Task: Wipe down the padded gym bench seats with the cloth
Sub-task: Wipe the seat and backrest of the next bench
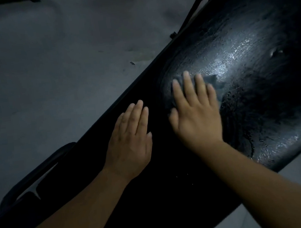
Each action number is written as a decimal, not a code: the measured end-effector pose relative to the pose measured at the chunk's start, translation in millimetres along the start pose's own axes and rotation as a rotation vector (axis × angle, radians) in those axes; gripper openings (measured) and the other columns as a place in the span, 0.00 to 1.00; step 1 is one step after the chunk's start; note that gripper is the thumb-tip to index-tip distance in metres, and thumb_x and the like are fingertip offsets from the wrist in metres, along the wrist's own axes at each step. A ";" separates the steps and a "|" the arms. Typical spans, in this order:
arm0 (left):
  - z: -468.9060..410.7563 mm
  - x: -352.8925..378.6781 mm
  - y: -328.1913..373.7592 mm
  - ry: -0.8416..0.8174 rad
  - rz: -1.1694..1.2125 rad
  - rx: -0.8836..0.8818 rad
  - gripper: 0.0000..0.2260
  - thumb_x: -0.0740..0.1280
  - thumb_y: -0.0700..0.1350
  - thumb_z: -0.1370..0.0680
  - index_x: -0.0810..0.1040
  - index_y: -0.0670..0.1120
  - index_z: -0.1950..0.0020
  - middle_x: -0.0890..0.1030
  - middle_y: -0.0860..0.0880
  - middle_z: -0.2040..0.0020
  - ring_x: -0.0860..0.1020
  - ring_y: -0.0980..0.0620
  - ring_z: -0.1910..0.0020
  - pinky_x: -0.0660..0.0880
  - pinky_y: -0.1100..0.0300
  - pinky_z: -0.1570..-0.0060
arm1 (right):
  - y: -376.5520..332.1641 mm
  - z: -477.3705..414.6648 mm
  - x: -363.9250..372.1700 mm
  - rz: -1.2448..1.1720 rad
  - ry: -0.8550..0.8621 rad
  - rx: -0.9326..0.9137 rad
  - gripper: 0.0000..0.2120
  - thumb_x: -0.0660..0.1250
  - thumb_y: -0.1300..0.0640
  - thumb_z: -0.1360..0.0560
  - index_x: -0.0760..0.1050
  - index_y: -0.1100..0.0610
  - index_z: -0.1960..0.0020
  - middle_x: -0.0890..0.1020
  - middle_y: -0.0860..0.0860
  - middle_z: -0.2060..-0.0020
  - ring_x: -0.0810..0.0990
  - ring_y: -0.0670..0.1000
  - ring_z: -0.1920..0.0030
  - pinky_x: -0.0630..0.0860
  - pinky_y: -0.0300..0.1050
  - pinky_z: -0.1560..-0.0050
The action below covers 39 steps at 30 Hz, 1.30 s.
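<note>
I saw my right hand (196, 116) pressed flat, fingers spread, on a dark cloth (211, 81) atop the wet black bench pad (251, 56); my left hand (130, 142) lay flat and empty on the pad, just beside it

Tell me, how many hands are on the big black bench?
2. The left hand lies flat on the dark, padded black bench seat. The right hand presses a dark grey cloth onto its shiny wet part.
</note>
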State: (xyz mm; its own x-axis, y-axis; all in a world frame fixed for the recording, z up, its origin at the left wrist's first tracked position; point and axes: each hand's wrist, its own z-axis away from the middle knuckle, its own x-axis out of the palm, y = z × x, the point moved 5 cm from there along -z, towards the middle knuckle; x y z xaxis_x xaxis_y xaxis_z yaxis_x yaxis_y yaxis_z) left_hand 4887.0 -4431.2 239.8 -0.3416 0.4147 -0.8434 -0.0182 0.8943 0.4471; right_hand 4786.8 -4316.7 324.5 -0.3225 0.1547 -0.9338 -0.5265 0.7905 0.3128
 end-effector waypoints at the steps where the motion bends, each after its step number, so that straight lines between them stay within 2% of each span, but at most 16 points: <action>1: 2.4 1.4 3.0 0.005 0.000 0.004 0.27 0.54 0.49 0.17 0.59 0.37 0.21 0.57 0.40 0.20 0.54 0.43 0.20 0.58 0.43 0.24 | -11.3 13.5 5.6 -0.011 -0.012 -0.063 0.32 0.56 0.47 0.23 0.60 0.55 0.20 0.57 0.57 0.20 0.53 0.61 0.20 0.49 0.58 0.23; 4: 4.8 4.9 6.7 0.005 -0.024 -0.007 0.27 0.54 0.49 0.17 0.59 0.37 0.21 0.56 0.40 0.20 0.53 0.42 0.20 0.57 0.43 0.24 | -11.6 84.2 16.9 0.016 -0.133 -0.362 0.32 0.58 0.48 0.23 0.61 0.54 0.21 0.57 0.55 0.20 0.53 0.59 0.20 0.53 0.58 0.22; 6: 3.9 6.8 8.5 -0.009 -0.024 -0.034 0.28 0.53 0.50 0.17 0.56 0.37 0.20 0.54 0.40 0.19 0.51 0.43 0.20 0.54 0.43 0.23 | 22.3 96.7 11.8 0.037 -0.132 -0.404 0.33 0.60 0.48 0.25 0.62 0.53 0.21 0.58 0.55 0.20 0.55 0.58 0.20 0.55 0.57 0.23; 9: 3.3 9.3 13.3 -0.026 -0.004 -0.074 0.28 0.51 0.51 0.17 0.53 0.38 0.20 0.51 0.41 0.19 0.49 0.44 0.19 0.52 0.43 0.22 | 65.1 58.8 -1.9 0.071 -0.043 -0.100 0.33 0.60 0.48 0.24 0.61 0.54 0.21 0.59 0.57 0.21 0.56 0.60 0.21 0.52 0.57 0.23; 11: 3.1 9.8 17.1 -0.011 0.002 -0.092 0.28 0.51 0.51 0.17 0.53 0.37 0.20 0.52 0.40 0.19 0.50 0.43 0.19 0.53 0.42 0.23 | 54.2 47.0 -5.4 0.034 0.005 0.049 0.32 0.57 0.47 0.23 0.61 0.55 0.21 0.58 0.58 0.21 0.54 0.61 0.21 0.48 0.57 0.23; 12: 3.0 9.6 19.3 0.004 0.004 -0.098 0.28 0.52 0.51 0.17 0.54 0.37 0.20 0.53 0.40 0.19 0.50 0.42 0.20 0.53 0.41 0.23 | 40.1 56.5 -1.5 0.012 0.013 0.028 0.32 0.57 0.46 0.23 0.61 0.55 0.21 0.58 0.58 0.20 0.54 0.61 0.21 0.48 0.57 0.23; 15: 4.9 10.2 24.1 0.030 0.010 -0.117 0.28 0.53 0.51 0.17 0.55 0.38 0.20 0.54 0.39 0.19 0.52 0.42 0.20 0.53 0.41 0.23 | 8.2 130.6 18.4 0.000 -0.106 -0.290 0.31 0.59 0.46 0.22 0.61 0.54 0.21 0.57 0.57 0.20 0.53 0.60 0.20 0.51 0.58 0.22; 18: 11.7 12.0 30.5 0.014 0.009 -0.112 0.28 0.52 0.52 0.16 0.54 0.39 0.20 0.53 0.41 0.19 0.51 0.43 0.20 0.53 0.42 0.23 | 37.9 158.6 16.9 0.021 -0.127 -0.424 0.31 0.60 0.48 0.23 0.63 0.53 0.21 0.59 0.55 0.20 0.56 0.59 0.21 0.56 0.57 0.23; 21: 27.0 16.2 40.7 -0.001 0.027 -0.095 0.28 0.53 0.52 0.16 0.54 0.39 0.20 0.52 0.42 0.19 0.49 0.44 0.19 0.52 0.43 0.22 | 73.2 120.1 5.0 0.025 -0.036 -0.154 0.32 0.59 0.49 0.24 0.62 0.54 0.21 0.60 0.56 0.21 0.56 0.60 0.21 0.52 0.57 0.23; 24: 45.8 22.8 50.8 0.015 -0.004 -0.075 0.28 0.53 0.53 0.16 0.55 0.39 0.20 0.53 0.41 0.19 0.50 0.44 0.19 0.52 0.44 0.22 | 58.6 97.5 2.7 -0.017 0.012 0.047 0.32 0.57 0.47 0.23 0.60 0.54 0.20 0.57 0.57 0.20 0.53 0.61 0.20 0.47 0.58 0.23; 27: 56.3 26.1 58.8 0.048 -0.039 -0.095 0.28 0.53 0.52 0.16 0.57 0.39 0.20 0.55 0.40 0.19 0.53 0.43 0.20 0.55 0.43 0.23 | 22.5 140.2 20.3 -0.020 -0.061 -0.240 0.32 0.58 0.47 0.22 0.60 0.54 0.20 0.57 0.57 0.20 0.52 0.61 0.20 0.49 0.59 0.22; 30: 67.8 31.7 65.0 0.048 -0.070 -0.130 0.28 0.52 0.54 0.16 0.55 0.40 0.20 0.54 0.41 0.19 0.53 0.44 0.20 0.56 0.44 0.23 | 35.8 171.1 22.2 0.002 -0.133 -0.472 0.31 0.58 0.47 0.23 0.62 0.53 0.21 0.59 0.55 0.20 0.56 0.59 0.21 0.54 0.58 0.22; 32: 77.0 36.7 67.9 0.049 -0.091 -0.152 0.28 0.49 0.55 0.15 0.53 0.41 0.19 0.52 0.43 0.18 0.50 0.46 0.19 0.53 0.46 0.22 | 57.1 154.4 17.2 0.031 -0.100 -0.413 0.32 0.57 0.47 0.24 0.62 0.52 0.21 0.60 0.55 0.21 0.57 0.59 0.21 0.55 0.58 0.23; 34: 81.3 41.2 68.2 0.064 -0.097 -0.168 0.28 0.47 0.56 0.15 0.52 0.41 0.19 0.51 0.44 0.18 0.49 0.47 0.19 0.51 0.46 0.22 | 67.5 121.3 7.6 0.033 -0.039 -0.222 0.32 0.54 0.46 0.23 0.60 0.52 0.20 0.58 0.55 0.20 0.54 0.59 0.20 0.51 0.57 0.23; 36: 80.7 45.2 67.3 0.089 -0.089 -0.173 0.28 0.47 0.55 0.15 0.53 0.41 0.19 0.51 0.44 0.18 0.49 0.47 0.19 0.51 0.47 0.22 | 48.3 108.9 5.7 -0.004 -0.005 -0.125 0.33 0.54 0.45 0.23 0.58 0.52 0.20 0.56 0.56 0.20 0.51 0.60 0.20 0.48 0.58 0.22; 39: 79.8 46.1 64.6 0.114 -0.065 -0.166 0.28 0.49 0.55 0.16 0.56 0.41 0.19 0.54 0.44 0.19 0.52 0.46 0.20 0.54 0.46 0.22 | 11.3 153.0 23.6 0.009 -0.073 -0.427 0.32 0.57 0.46 0.23 0.60 0.52 0.20 0.57 0.55 0.20 0.52 0.60 0.20 0.51 0.58 0.22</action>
State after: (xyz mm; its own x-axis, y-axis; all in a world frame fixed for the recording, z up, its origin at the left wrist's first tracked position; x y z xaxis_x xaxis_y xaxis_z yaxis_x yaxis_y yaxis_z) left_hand 4945.1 -4340.9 206.0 -0.4389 0.3270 -0.8369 -0.1947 0.8747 0.4439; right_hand 4893.6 -4213.3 279.4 -0.2801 0.2138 -0.9359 -0.8073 0.4751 0.3502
